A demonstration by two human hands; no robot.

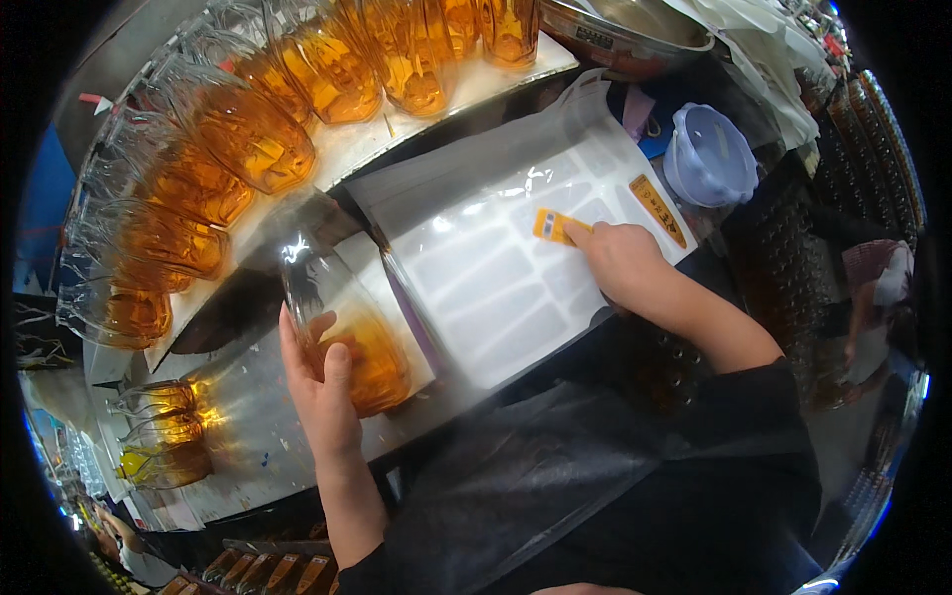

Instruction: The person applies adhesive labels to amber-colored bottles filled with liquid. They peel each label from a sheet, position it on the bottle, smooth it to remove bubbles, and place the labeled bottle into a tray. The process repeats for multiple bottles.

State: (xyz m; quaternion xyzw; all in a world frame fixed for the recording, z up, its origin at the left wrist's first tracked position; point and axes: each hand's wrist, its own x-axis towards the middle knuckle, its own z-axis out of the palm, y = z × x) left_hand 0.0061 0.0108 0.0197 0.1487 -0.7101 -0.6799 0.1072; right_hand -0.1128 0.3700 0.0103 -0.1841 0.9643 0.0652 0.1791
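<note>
My left hand (327, 394) is wrapped around a glass vase (346, 335) with a clear upper part and an amber lower part, tilted over the bench. On the right, my right hand (621, 256) has its fingertips on a small orange label (559, 227) at a white label backing sheet (476, 275). Pale outlines of removed labels cover much of that sheet. A longer orange label (658, 210) with dark writing lies at the sheet's right end.
Many amber glass vases (253, 141) stand along a curved white shelf. Smaller amber vases (167, 416) lie at the bench's left end. A pale blue plastic basket (710, 156) and a metal basin (632, 33) are at upper right. Other people's arms show at both edges.
</note>
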